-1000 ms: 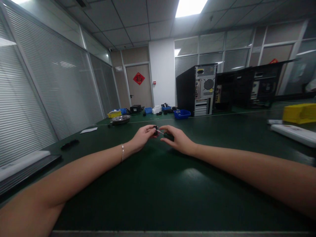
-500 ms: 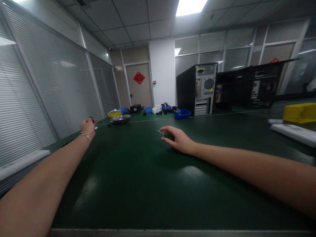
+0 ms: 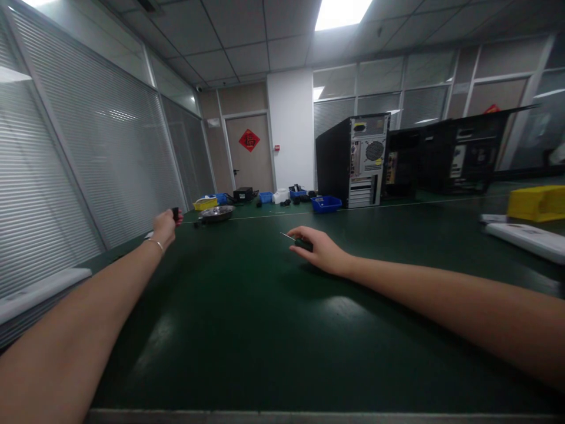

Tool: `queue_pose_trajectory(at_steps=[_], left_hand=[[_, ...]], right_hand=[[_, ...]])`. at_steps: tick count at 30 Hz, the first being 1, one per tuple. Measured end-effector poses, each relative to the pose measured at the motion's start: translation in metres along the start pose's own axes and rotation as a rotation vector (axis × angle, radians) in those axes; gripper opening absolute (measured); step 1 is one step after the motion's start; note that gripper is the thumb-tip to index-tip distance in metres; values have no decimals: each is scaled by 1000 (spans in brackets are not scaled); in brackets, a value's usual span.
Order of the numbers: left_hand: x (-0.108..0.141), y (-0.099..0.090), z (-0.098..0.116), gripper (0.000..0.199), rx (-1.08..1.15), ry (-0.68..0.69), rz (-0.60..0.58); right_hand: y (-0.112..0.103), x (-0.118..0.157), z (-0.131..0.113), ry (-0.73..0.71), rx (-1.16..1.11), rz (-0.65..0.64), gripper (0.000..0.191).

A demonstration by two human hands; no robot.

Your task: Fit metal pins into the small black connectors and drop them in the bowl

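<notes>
My right hand (image 3: 318,249) is over the middle of the green table (image 3: 238,330), its fingers closed on a screwdriver (image 3: 303,243). The dark handle lies under the fingers, and the thin metal shaft points left. Out at the far left, my left hand (image 3: 165,227) grips a small black object (image 3: 175,214) between thumb and fingers; its kind is too small to make out. A round metal dish (image 3: 217,213) stands on the table to the right of this hand, with small dark pieces (image 3: 199,222) beside it.
Blue bins (image 3: 326,204), a yellow bin (image 3: 205,203) and a black box (image 3: 244,194) line the far side. Computer towers (image 3: 368,159) stand at the back right. A larger yellow bin (image 3: 536,203) and a white device (image 3: 525,237) are at the right.
My left hand has moved a little to the right with the small black object, which now shows more clearly. My right hand and the screwdriver have hardly moved.
</notes>
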State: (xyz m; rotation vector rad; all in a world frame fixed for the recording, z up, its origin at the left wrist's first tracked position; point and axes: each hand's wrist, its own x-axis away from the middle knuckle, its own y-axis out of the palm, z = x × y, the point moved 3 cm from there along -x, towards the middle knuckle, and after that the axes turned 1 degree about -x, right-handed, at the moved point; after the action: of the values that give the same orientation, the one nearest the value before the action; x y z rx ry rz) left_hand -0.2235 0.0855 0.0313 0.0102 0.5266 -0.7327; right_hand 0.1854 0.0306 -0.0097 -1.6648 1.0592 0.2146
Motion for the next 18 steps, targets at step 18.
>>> queue_pose_trajectory(at_steps=[18], left_hand=[[195, 109, 83, 27, 93, 535, -1089]], right_hand=[[-8, 0, 8, -18, 25, 71, 34]])
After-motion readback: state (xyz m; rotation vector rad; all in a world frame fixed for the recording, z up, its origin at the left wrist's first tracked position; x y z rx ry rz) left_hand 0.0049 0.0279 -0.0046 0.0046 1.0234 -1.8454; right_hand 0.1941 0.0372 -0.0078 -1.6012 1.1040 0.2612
